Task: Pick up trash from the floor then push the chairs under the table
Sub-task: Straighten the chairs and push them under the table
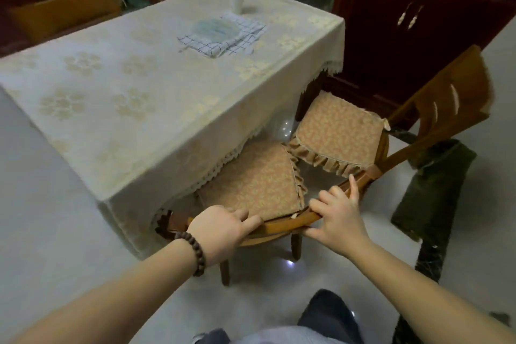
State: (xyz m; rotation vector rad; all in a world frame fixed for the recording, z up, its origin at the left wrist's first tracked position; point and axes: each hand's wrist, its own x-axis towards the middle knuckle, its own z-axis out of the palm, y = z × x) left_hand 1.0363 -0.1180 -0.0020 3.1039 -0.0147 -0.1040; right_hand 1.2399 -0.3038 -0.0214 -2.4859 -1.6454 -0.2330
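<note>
The left hand [223,225], a bead bracelet at its wrist, is curled over the curved top rail of the near brown wooden chair [282,225], fingers draped forward. The right hand [339,213] clasps the same rail further right, fingers wrapped over and thumb beneath. Its patterned orange seat cushion [251,184] already sits partly under the long edge of the table with the cream floral tablecloth [125,109]. The frame looks stiff and fairly heavy; the rail is the sound place to hold, and the glossy pale tiled floor [42,218] should let it slide. The cushion is soft and may shift. A second matching chair [435,117] stands angled out at the table's right corner.
</note>
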